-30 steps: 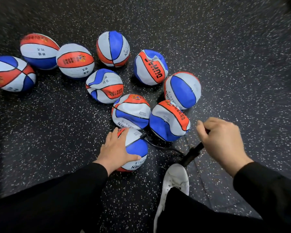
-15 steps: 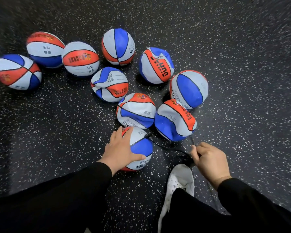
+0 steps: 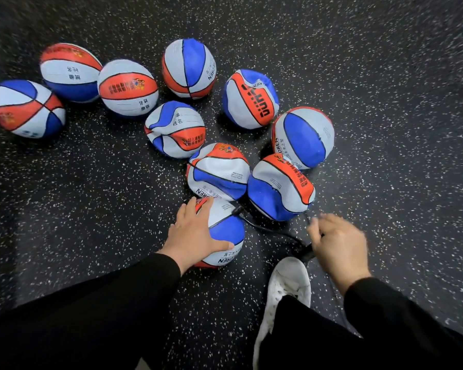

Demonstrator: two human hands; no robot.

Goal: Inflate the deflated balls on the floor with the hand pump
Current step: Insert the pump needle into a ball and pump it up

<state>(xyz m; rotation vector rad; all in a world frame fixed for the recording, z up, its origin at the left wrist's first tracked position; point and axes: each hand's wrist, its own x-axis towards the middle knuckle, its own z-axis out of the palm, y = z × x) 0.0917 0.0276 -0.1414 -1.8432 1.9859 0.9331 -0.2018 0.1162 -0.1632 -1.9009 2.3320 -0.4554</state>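
A small red, white and blue ball [image 3: 225,231] lies on the floor just in front of me. My left hand [image 3: 193,233] lies over its left side, fingers spread on top and thumb across the front. A black hose [image 3: 267,229] runs from the ball's top to the hand pump [image 3: 306,253], whose body is mostly hidden. My right hand [image 3: 337,247] grips the pump handle, low near the floor and blurred. Several more balls of the same colours lie beyond, some dented and creased such as one [image 3: 175,129] and another [image 3: 278,186].
The floor [image 3: 91,196] is black rubber with white speckles. My white shoe [image 3: 284,292] stands beside the pump, under my right hand. Rounder balls sit at the far left [image 3: 24,108]. Bare floor spreads to the right and left of the cluster.
My right hand has pushed the pump handle down from a raised position to near the floor. My left hand has stayed on the ball.
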